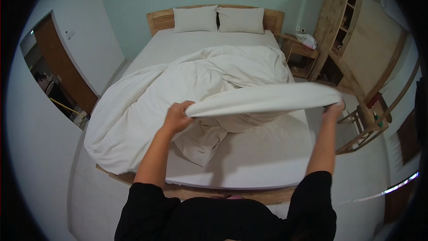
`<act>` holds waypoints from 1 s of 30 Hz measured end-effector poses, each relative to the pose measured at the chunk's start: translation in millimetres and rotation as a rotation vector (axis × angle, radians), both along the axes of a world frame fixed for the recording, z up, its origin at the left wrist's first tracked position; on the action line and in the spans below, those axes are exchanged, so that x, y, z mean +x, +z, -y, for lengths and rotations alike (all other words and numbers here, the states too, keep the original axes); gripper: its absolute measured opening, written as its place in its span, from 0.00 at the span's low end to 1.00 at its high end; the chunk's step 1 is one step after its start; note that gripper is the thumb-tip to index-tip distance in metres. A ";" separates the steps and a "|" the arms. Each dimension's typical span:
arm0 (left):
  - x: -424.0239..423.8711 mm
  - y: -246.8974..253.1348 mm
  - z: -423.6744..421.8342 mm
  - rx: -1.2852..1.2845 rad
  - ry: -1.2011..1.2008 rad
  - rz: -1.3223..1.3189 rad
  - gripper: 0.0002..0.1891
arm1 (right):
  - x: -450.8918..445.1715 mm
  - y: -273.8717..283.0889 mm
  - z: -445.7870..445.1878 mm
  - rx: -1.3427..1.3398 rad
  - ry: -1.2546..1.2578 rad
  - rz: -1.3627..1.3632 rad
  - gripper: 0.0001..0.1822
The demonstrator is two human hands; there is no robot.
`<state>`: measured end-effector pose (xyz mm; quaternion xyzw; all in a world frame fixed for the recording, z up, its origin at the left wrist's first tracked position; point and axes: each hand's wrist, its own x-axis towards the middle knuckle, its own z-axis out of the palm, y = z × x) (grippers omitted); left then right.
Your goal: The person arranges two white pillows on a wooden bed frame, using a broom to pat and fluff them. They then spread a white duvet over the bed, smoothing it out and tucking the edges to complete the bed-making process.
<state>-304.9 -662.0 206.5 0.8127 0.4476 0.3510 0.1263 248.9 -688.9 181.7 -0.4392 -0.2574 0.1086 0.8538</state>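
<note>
A white duvet (187, 80) lies bunched over the middle and left side of the bed, with folds hanging past the mattress on the left. My left hand (179, 115) grips its near edge above the foot of the bed. Out to the right, my right hand (333, 108) holds the same edge, slightly blurred. Between my two hands the edge is stretched in a raised band above the mattress (260, 164). A loose corner of the duvet droops onto the mattress below my left hand.
Two pillows (195, 19) lean against the wooden headboard (274, 18). On the right stand a bedside table (301, 52) with a plastic bag, a wooden wardrobe (326, 23) and a wooden chair (362, 125). The wooden bed frame (200, 190) runs just before me. A doorway with a brown door (62, 57) is at left.
</note>
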 end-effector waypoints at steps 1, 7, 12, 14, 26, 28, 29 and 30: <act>9.4 1.7 14.1 -0.018 -0.102 0.002 0.19 | 14.1 39.6 16.8 0.211 0.185 -0.090 0.15; 42.3 -78.6 99.2 -0.677 -0.243 0.244 0.20 | 23.1 56.0 121.8 0.078 0.142 0.028 0.16; 40.2 -171.4 179.1 -0.690 -0.096 -0.214 0.21 | 42.4 -127.0 183.2 -0.341 0.223 -0.166 0.15; 38.8 -199.9 212.6 -0.726 -0.027 -0.302 0.22 | 50.9 -190.5 198.1 -0.479 0.227 -0.345 0.08; 90.3 -213.4 343.2 -0.609 0.326 -0.214 0.17 | 87.7 -131.0 194.3 -0.492 0.294 -0.050 0.06; 116.8 -208.4 344.8 -0.513 0.304 -0.188 0.14 | 113.5 -112.1 197.3 -0.472 0.288 0.072 0.07; 129.9 -209.2 346.7 -0.558 0.322 -0.202 0.14 | 129.5 -111.7 203.9 -0.474 0.283 0.117 0.07; 144.6 -212.2 347.7 -0.570 0.326 -0.213 0.14 | 149.7 -116.0 210.7 -0.472 0.291 0.160 0.08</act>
